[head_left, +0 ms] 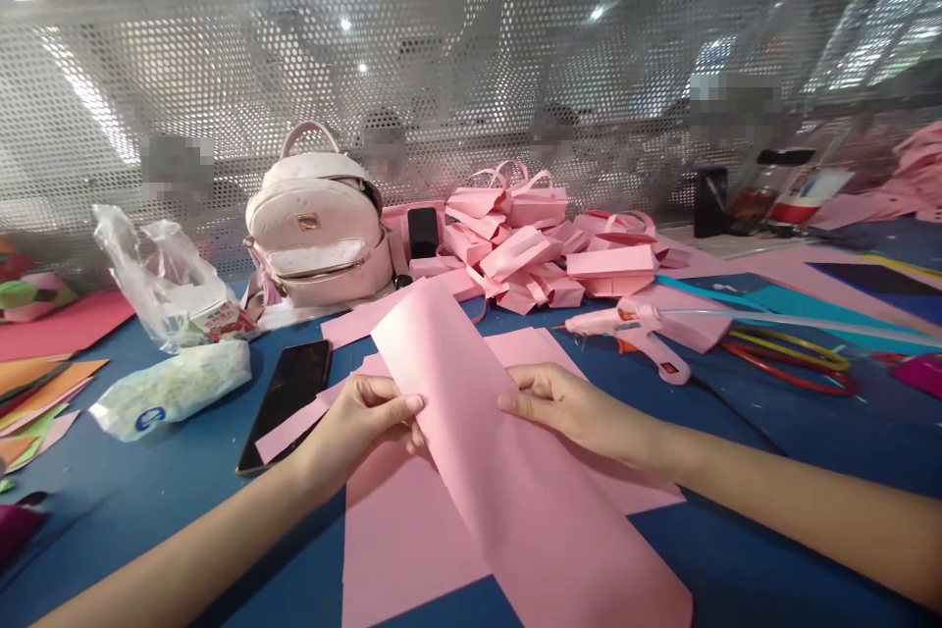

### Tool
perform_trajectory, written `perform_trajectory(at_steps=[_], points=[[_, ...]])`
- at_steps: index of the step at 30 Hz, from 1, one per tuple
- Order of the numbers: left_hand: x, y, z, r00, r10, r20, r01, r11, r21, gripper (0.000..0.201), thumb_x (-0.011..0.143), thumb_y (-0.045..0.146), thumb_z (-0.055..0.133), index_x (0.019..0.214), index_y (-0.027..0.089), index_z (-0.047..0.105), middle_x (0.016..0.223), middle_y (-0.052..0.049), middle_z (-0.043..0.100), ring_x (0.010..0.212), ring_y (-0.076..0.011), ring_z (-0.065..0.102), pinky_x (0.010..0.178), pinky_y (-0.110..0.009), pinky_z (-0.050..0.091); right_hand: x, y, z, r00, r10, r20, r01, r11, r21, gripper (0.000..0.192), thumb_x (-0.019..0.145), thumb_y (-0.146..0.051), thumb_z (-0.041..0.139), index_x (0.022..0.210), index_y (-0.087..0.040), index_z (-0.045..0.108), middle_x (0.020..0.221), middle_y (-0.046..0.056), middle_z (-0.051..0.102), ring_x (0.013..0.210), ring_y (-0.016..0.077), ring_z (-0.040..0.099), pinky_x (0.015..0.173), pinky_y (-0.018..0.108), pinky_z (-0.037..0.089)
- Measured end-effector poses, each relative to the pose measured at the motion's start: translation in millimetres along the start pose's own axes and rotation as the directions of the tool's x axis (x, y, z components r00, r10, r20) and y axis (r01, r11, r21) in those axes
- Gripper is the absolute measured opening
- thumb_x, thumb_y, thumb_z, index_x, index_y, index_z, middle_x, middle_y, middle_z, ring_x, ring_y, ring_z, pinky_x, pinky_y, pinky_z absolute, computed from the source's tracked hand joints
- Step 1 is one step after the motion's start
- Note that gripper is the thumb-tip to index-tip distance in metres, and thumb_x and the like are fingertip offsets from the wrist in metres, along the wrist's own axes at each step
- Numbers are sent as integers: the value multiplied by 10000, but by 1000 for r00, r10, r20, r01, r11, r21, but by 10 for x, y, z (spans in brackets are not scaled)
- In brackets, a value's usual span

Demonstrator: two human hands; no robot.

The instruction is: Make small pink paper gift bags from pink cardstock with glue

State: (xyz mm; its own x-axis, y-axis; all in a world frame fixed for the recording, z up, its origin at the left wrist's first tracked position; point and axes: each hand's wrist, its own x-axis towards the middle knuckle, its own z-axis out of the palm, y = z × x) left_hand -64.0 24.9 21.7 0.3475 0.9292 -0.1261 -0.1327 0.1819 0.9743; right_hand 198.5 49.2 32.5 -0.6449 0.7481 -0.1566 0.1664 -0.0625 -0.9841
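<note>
Between my hands is a pink paper sheet (486, 451), tilted up and curving over lengthwise. My left hand (379, 412) pinches its left edge between thumb and fingers. On the opposite edge, my right hand (563, 402) grips the same sheet, thumb on top and fingers partly hidden behind it. More pink sheets (404, 540) lie flat on the blue table underneath. A narrow pink strip (290, 432) rests across a black phone (287, 392) by my left forearm. Beyond my right hand lies a pink glue gun (633, 329) with a long clear stick in its back.
Small folded pink paper bags (522, 245) are heaped at the back. A pale backpack (320, 226) stands left of them, near a clear plastic bag (169, 285) and a soft packet (173, 388). Coloured coils (787, 363) lie right. A perforated metal screen (456, 49) rises behind the table.
</note>
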Motion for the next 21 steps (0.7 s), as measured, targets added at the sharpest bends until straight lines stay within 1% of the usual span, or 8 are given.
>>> perform_trajectory(at_steps=[6,8,10,13,16,17,19,21], points=[[32,-3,-44,994,2,-106,9,995,97,518,750,579,799,575,115,648,520,-75,697,467,-150,678,472,-196,454,44,17,-16,999,-25,-47,19,994,-109,455,881,-599,651,972,-154,683,889,49,697,821,222,663,693,307,515],[59,-9,-74,990,9,-140,9,992,124,529,729,595,806,581,121,622,511,-77,695,449,-163,677,445,-199,428,61,42,-44,998,-31,-50,22,984,-175,446,911,-572,616,1062,-155,665,857,38,692,794,217,659,694,312,509],[81,-9,-96,988,15,-154,9,989,150,537,722,607,803,579,130,600,504,-81,693,435,-174,674,435,-211,419,78,69,-80,997,-40,-60,23,963,-269,455,937,-504,599,1244,-169,597,831,25,693,800,221,665,735,332,510],[82,13,-96,989,26,-145,2,982,191,528,742,596,789,567,143,579,500,-75,691,446,-172,677,452,-218,428,115,66,-138,994,-82,-66,52,929,-365,576,943,-403,600,1457,-218,416,1028,71,717,973,245,670,874,386,499],[34,51,-42,996,9,-88,12,972,236,505,753,568,788,560,150,580,498,-68,693,439,-146,659,452,-200,416,177,-47,-176,986,-150,-73,118,937,-328,676,912,-408,643,1498,-253,345,1287,130,626,1123,253,627,927,397,495],[9,61,-13,998,-10,-54,23,967,254,497,754,561,788,559,152,584,506,-74,700,433,-141,651,449,-197,414,200,-109,-180,982,-172,-82,139,941,-310,700,896,-425,662,1496,-250,347,1278,129,623,1090,243,634,893,378,510],[-45,72,56,998,-62,26,52,955,292,490,748,559,787,550,156,594,524,-86,712,420,-140,633,447,-207,429,247,-244,-176,976,-201,-87,166,938,-304,712,874,-451,683,1479,-232,376,1125,86,664,894,189,649,764,316,520],[-92,70,121,990,-108,92,72,942,329,480,731,553,795,537,155,612,524,-80,709,405,-137,607,455,-222,451,290,-357,-167,977,-203,-58,170,918,-358,603,854,-465,701,1366,-202,520,895,14,664,676,131,578,636,263,466]])
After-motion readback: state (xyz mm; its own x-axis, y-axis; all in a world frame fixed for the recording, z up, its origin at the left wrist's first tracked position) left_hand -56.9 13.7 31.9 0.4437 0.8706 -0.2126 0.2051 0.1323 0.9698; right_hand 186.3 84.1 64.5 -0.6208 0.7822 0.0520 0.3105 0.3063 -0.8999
